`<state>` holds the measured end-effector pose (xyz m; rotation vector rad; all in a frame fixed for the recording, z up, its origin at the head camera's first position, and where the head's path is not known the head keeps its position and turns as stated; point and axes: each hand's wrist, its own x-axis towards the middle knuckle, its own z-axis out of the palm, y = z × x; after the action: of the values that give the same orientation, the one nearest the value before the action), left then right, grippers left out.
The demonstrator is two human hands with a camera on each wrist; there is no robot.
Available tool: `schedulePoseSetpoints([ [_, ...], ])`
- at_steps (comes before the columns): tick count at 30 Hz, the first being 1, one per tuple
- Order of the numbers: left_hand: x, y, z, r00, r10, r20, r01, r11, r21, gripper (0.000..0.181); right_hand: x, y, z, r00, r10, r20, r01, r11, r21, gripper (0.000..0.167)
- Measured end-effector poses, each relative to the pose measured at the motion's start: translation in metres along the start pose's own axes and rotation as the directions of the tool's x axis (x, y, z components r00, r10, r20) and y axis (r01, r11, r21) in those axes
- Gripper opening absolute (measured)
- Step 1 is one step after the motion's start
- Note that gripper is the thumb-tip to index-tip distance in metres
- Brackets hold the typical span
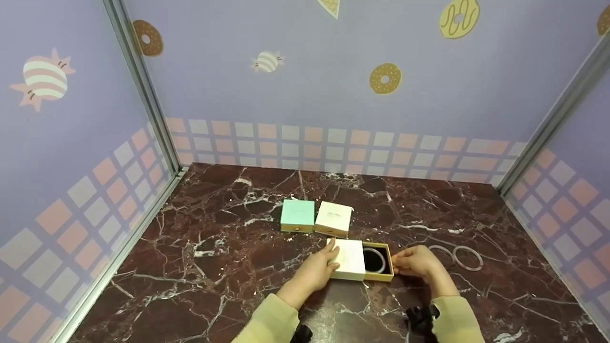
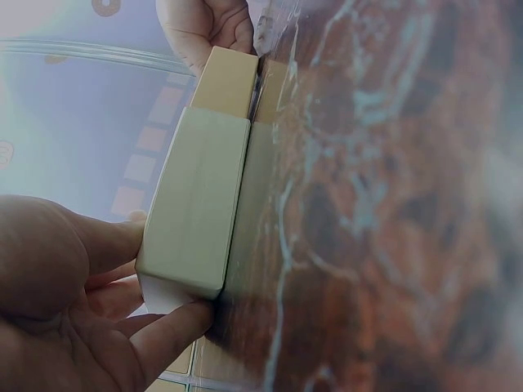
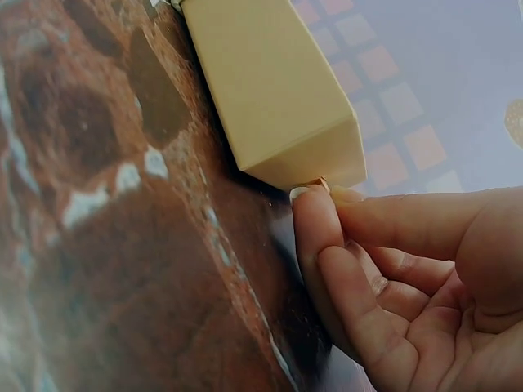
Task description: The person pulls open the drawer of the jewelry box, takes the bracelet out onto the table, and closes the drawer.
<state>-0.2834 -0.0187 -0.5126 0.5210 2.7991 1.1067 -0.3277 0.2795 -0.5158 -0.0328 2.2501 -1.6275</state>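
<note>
A white drawer-style gift box (image 1: pixel 347 257) lies on the marble table, its yellow drawer (image 1: pixel 388 276) pulled partway out to the right. Inside the drawer, a pale bangle (image 1: pixel 374 260) rests on black lining, partly hidden under the sleeve. At the box's left end my left hand (image 1: pixel 312 269) grips the white sleeve (image 2: pixel 196 196), its thumb and fingers spread over the top and side. My right hand (image 1: pixel 415 261) pinches a small ribbon tab (image 3: pixel 322 183) on the drawer's end between thumb and index finger.
Behind the open box stand a mint-green box (image 1: pixel 298 212) and another white box (image 1: pixel 333 216), both closed. To the right of my right hand lie two pale bangles, one (image 1: pixel 468 258) fully visible, the other (image 1: pixel 443 252) partly covered. Patterned panels (image 1: pixel 310 95) enclose the table.
</note>
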Motion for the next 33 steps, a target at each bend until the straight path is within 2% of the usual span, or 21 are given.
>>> schedulePoseSetpoints([
  [6,-0.0002,0.0005,0.0000,1.000,-0.010,0.007,0.010,1.000,-0.016,0.054,-0.0008,0.0009,-0.0044,1.000,0.016,-0.019,-0.017,0.999,-0.047,0.016],
  [13,-0.0003,0.0013,-0.0004,1.000,-0.015,0.008,0.015,1.000,-0.003,0.054,-0.0022,0.0006,-0.0051,0.999,0.023,-0.039,-0.025,0.999,-0.047,0.019],
  [33,-0.0019,0.0016,-0.0013,1.000,-0.019,0.016,0.019,1.000,-0.017,0.054,-0.0031,0.0022,-0.0091,1.000,0.020,-0.013,-0.020,0.998,-0.054,0.021],
])
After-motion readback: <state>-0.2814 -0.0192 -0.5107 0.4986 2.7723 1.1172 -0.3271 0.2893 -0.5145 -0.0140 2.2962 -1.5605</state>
